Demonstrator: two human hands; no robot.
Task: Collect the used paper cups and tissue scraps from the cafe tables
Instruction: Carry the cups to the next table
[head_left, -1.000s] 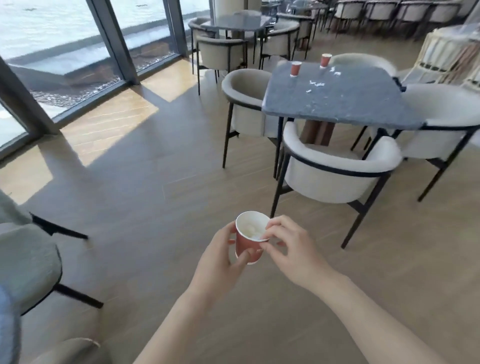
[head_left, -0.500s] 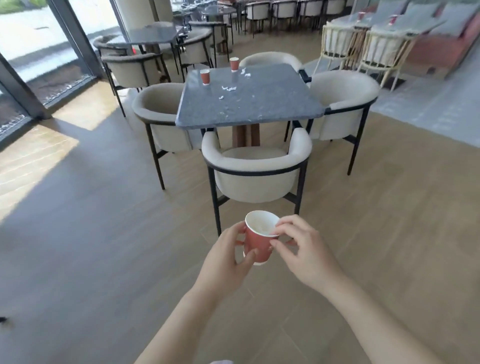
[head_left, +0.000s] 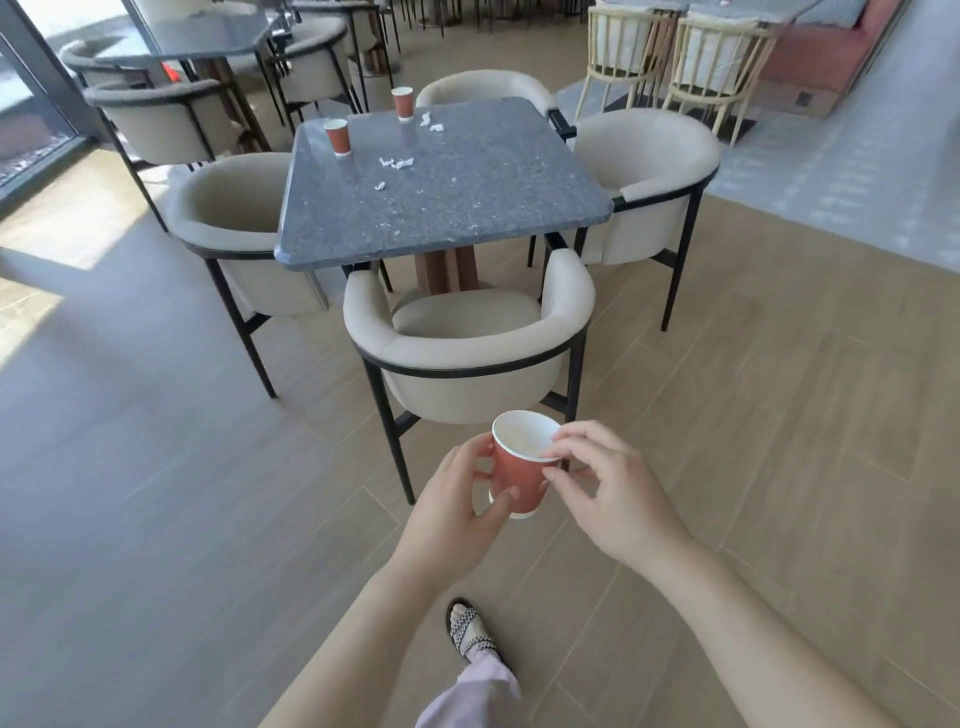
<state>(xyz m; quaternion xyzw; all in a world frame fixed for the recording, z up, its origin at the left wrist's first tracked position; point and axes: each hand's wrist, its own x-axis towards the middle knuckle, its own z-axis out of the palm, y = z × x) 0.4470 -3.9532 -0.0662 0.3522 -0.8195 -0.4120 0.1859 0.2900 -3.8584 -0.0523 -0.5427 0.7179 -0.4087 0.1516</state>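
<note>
Gripping the red paper cup (head_left: 519, 475) in our left hand (head_left: 452, 514), we pinch its rim with our right hand (head_left: 618, 499).

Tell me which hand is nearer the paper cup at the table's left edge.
Left. The left hand, gripping the held cup, is short of the table cup and rightward; the right hand, pinching the held cup's rim, is farther right.
</note>
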